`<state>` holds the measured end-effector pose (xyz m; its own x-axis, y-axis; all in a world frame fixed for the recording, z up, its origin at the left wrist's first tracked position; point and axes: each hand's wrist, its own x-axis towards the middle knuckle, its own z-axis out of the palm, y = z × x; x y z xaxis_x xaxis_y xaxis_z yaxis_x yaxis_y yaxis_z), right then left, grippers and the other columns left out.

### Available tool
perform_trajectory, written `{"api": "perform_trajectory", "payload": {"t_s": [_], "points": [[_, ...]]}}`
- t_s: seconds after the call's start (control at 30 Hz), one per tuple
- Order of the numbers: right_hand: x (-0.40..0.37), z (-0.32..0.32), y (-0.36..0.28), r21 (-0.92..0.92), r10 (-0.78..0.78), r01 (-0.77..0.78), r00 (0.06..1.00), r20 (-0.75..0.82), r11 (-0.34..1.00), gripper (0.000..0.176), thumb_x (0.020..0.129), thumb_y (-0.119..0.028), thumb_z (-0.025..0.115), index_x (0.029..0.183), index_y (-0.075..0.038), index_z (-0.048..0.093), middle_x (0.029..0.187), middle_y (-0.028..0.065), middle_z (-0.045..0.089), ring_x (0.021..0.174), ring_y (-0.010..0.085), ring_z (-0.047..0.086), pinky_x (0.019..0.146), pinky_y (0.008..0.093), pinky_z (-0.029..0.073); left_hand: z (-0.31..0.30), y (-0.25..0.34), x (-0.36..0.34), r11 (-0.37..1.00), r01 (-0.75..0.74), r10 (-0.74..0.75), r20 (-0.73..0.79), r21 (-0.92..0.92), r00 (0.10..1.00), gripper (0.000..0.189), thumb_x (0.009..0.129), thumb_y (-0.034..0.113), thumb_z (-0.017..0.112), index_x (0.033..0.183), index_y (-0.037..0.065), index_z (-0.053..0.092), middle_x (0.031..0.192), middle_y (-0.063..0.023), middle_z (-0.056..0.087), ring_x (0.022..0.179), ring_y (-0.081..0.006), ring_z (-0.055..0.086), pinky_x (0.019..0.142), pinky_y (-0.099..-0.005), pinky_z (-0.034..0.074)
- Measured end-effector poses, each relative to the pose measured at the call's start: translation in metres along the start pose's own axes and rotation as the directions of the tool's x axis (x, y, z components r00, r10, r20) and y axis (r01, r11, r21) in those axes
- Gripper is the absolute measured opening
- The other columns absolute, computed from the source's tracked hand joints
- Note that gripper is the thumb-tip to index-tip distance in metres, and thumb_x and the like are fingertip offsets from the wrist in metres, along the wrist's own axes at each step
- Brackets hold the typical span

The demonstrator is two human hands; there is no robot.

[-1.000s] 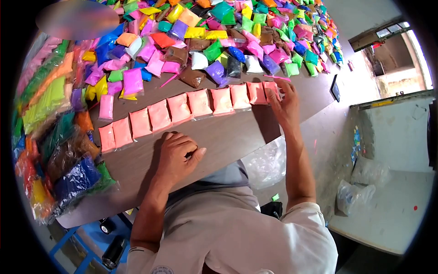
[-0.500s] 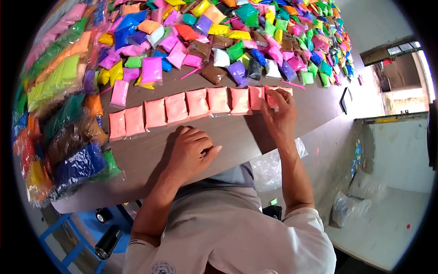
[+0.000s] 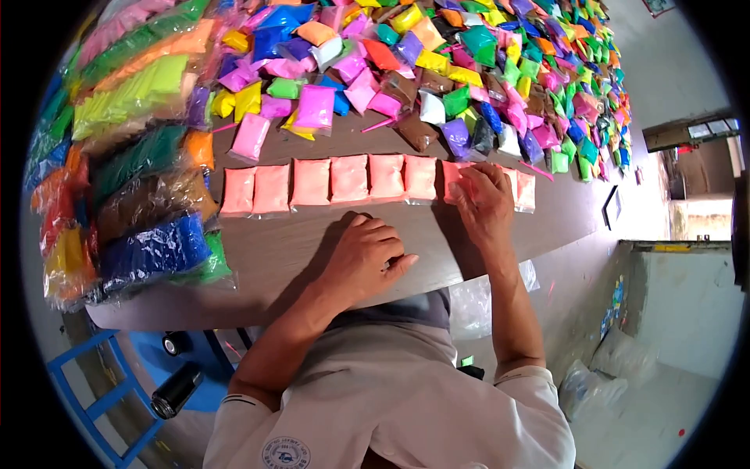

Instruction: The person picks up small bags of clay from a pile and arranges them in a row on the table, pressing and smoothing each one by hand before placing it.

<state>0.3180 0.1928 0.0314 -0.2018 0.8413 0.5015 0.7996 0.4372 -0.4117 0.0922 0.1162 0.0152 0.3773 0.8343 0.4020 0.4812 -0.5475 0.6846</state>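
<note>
A row of small salmon-pink clear-wrapped packets (image 3: 349, 179) lies side by side across the table. My right hand (image 3: 487, 205) is over the right part of the row, its thumb and fingers closed on a salmon-pink packet (image 3: 453, 178). The fingers partly cover that packet, and others in the row show just right of the hand. My left hand (image 3: 366, 254) rests on the table below the middle of the row. Its fingers are loosely curled, the thumb stands apart, and nothing is in it.
A large heap of small packets in many colours (image 3: 476, 47) covers the far side of the table (image 3: 312, 250). Bigger bags of packets (image 3: 156, 250) are stacked at the left. A blue stool (image 3: 148, 367) with a black bottle (image 3: 176, 391) stands below the table at lower left.
My right hand has shifted left along the row, from the packets at its right end to one further in. A narrow gap now shows left of that packet. My left hand stays resting, and the view has shifted.
</note>
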Motion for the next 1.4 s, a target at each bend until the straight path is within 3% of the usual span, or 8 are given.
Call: {"api": "perform_trajectory", "payload": {"t_s": [0.13, 0.37, 0.63, 0.8, 0.9, 1.07, 1.2, 1.4], "points": [[0.011, 0.007, -0.043, 0.204, 0.023, -0.038, 0.997, 0.077, 0.978, 0.031, 0.081, -0.019, 0.079, 0.106, -0.004, 0.07, 0.105, 0.0128, 0.063, 0.094, 0.0308, 0.061, 0.079, 0.0389, 0.052, 0.0, 0.001, -0.001, 1.0, 0.0, 0.0, -0.013, 0.013, 1.0, 0.028, 0.08, 0.022, 0.075, 0.065, 0.008, 0.056, 0.073, -0.0036, 0.057, 0.075, -0.0232, 0.055, 0.075, -0.038, 0.039], [0.029, 0.045, -0.057, 0.153, -0.199, 0.174, 0.965, 0.168, 0.973, 0.032, 0.076, -0.016, 0.08, 0.104, -0.005, 0.071, 0.104, 0.0117, 0.063, 0.094, 0.0321, 0.06, 0.078, 0.0409, 0.051, 0.0, 0.001, -0.003, 1.0, -0.002, 0.003, -0.035, 0.007, 0.999, 0.026, 0.08, 0.023, 0.074, 0.067, 0.008, 0.057, 0.075, -0.0041, 0.058, 0.079, -0.0233, 0.056, 0.076, -0.0386, 0.04], [0.036, 0.043, -0.075, 0.212, -0.19, 0.146, 0.959, 0.21, 0.966, 0.03, 0.073, -0.01, 0.08, 0.101, -0.006, 0.071, 0.103, 0.0119, 0.063, 0.094, 0.0329, 0.062, 0.078, 0.0418, 0.052, 0.002, 0.0, -0.006, 0.999, 0.04, -0.04, -0.006, 0.023, 0.999, 0.022, 0.079, 0.023, 0.075, 0.071, 0.007, 0.062, 0.078, -0.0052, 0.063, 0.082, -0.0228, 0.059, 0.078, -0.0371, 0.04], [0.042, 0.065, -0.123, 0.378, -0.323, 0.217, 0.914, 0.244, 0.9, 0.031, 0.074, -0.012, 0.078, 0.103, -0.007, 0.068, 0.105, 0.0151, 0.061, 0.093, 0.032, 0.063, 0.079, 0.0428, 0.054, 0.007, -0.003, -0.01, 0.99, 0.124, -0.121, 0.047, -0.063, 0.992, 0.034, 0.078, 0.02, 0.073, 0.108, 0.004, 0.069, 0.104, -0.0135, 0.07, 0.106, -0.0335, 0.063, 0.093, -0.0471, 0.048], [0.045, 0.084, -0.13, 0.27, -0.437, 0.36, 0.837, 0.33, 0.893, 0.032, 0.076, -0.016, 0.077, 0.105, -0.009, 0.067, 0.104, 0.0143, 0.06, 0.093, 0.0319, 0.064, 0.079, 0.0429, 0.054, 0.004, 0.002, -0.007, 0.987, 0.136, -0.142, -0.08, -0.085, 0.987, 0.031, 0.077, 0.019, 0.073, 0.105, 0.005, 0.07, 0.101, -0.0127, 0.071, 0.102, -0.0333, 0.064, 0.091, -0.0458, 0.049], [0.06, 0.079, -0.129, 0.279, -0.402, 0.295, 0.762, 0.508, 0.914, 0.037, 0.077, -0.019, 0.079, 0.111, -0.009, 0.069, 0.106, 0.014, 0.061, 0.096, 0.0305, 0.064, 0.083, 0.0407, 0.053, 0.0, 0.001, -0.01, 0.989, 0.125, -0.122, 0.043, -0.077, 0.992, 0.021, 0.079, 0.021, 0.07, 0.093, 0.005, 0.07, 0.094, -0.0115, 0.07, 0.096, -0.0316, 0.065, 0.089, -0.0468, 0.048], [0.068, 0.084, -0.149, 0.27, -0.486, 0.407, 0.777, 0.4, 0.873, 0.033, 0.075, -0.022, 0.08, 0.104, -0.009, 0.069, 0.101, 0.013, 0.062, 0.095, 0.0324, 0.063, 0.082, 0.0421, 0.053, 0.004, 0.0, -0.009, 0.993, 0.106, -0.105, 0.033, -0.05, 0.994, 0.04, 0.084, 0.023, 0.067, 0.119, 0.003, 0.061, 0.119, -0.0178, 0.063, 0.116, -0.0361, 0.057, 0.099, -0.0487, 0.043], [0.065, 0.111, -0.191, 0.304, -0.578, 0.493, 0.731, 0.364, 0.815, 0.043, 0.076, -0.019, 0.076, 0.116, -0.01, 0.063, 0.109, 0.0149, 0.059, 0.107, 0.0323, 0.056, 0.092, 0.0436, 0.047, 0.012, -0.004, -0.019, 0.989, 0.144, -0.144, 0.052, -0.008, 0.988, 0.042, 0.089, 0.027, 0.063, 0.123, 0.004, 0.057, 0.12, -0.0181, 0.061, 0.118, -0.0344, 0.055, 0.1, -0.0473, 0.041]]}}
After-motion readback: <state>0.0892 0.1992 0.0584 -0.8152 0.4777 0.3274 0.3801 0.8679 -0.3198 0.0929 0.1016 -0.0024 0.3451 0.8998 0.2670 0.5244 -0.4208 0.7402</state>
